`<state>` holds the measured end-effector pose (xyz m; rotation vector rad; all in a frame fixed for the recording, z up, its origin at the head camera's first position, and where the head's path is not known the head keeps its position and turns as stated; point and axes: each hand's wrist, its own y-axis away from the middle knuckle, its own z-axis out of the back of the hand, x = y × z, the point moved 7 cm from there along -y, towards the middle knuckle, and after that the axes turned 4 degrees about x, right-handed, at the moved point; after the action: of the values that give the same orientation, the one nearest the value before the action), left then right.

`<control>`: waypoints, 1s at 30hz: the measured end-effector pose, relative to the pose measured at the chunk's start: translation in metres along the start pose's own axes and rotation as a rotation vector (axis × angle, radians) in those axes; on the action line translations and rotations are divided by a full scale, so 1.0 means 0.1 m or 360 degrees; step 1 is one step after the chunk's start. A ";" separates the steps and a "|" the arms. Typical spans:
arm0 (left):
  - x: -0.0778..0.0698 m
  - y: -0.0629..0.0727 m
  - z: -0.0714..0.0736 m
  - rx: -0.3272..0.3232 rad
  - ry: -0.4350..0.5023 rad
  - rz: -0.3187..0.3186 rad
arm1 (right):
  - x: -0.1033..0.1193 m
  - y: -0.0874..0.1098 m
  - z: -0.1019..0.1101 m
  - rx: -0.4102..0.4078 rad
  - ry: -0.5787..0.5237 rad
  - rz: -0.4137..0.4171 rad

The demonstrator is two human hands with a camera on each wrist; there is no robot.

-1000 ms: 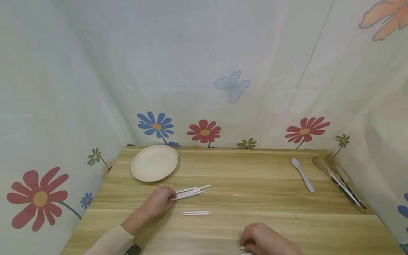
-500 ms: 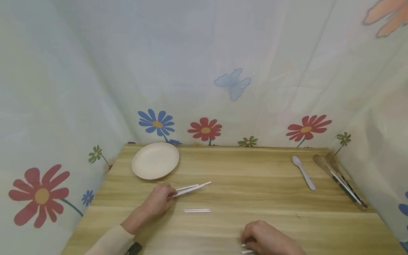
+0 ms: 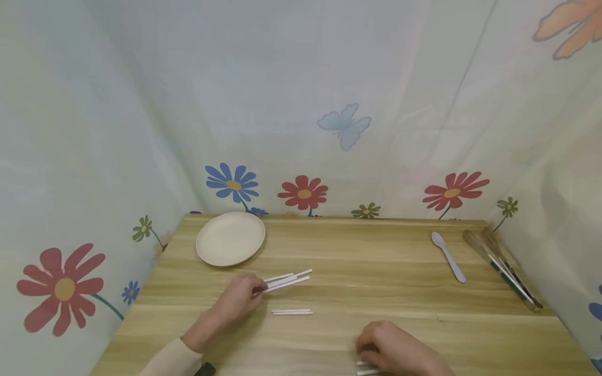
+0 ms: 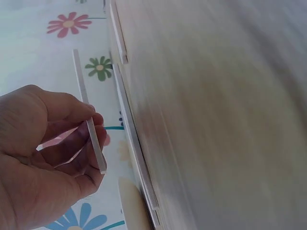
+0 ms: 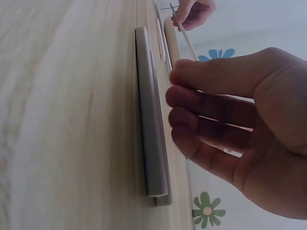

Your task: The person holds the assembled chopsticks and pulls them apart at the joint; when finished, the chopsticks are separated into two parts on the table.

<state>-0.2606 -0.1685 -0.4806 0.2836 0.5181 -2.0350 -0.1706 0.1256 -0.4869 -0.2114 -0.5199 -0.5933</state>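
Observation:
My left hand [image 3: 240, 297] pinches a thin white stick [image 4: 97, 146] between thumb and fingertips, raised off the table in the left wrist view. Several similar white sticks [image 3: 279, 277] lie just beyond its fingertips on the table. Closer to me, a pair of white sticks [image 3: 291, 312] lies side by side. At the lower right, my right hand [image 3: 392, 347] hovers with loosely bent fingers, and nothing shows in its grasp. Two white sticks [image 5: 151, 115] lie beside it on the wood, apart from the fingers in the right wrist view.
A cream round plate [image 3: 230, 239] rests at the back left of the wooden table [image 3: 357, 261]. On the right are a pale lilac spoon [image 3: 449, 258] and long slender utensils [image 3: 510, 277] with tan ends. A floral curtain [image 3: 400, 104] surrounds the table.
My left hand has shifted slightly to the right, and its stick has moved with it. My right hand has barely moved. The head view has shifted slightly.

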 end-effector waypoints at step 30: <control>-0.52 -0.01 -0.03 -0.0049 0.0067 -0.0236 | 0.04 -0.12 0.53 -0.0683 0.0287 0.0068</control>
<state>-0.2357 -0.1266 -0.4624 0.2770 0.6115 -2.1665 -0.1965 0.1322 -0.4391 -0.5686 -0.2080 -0.6706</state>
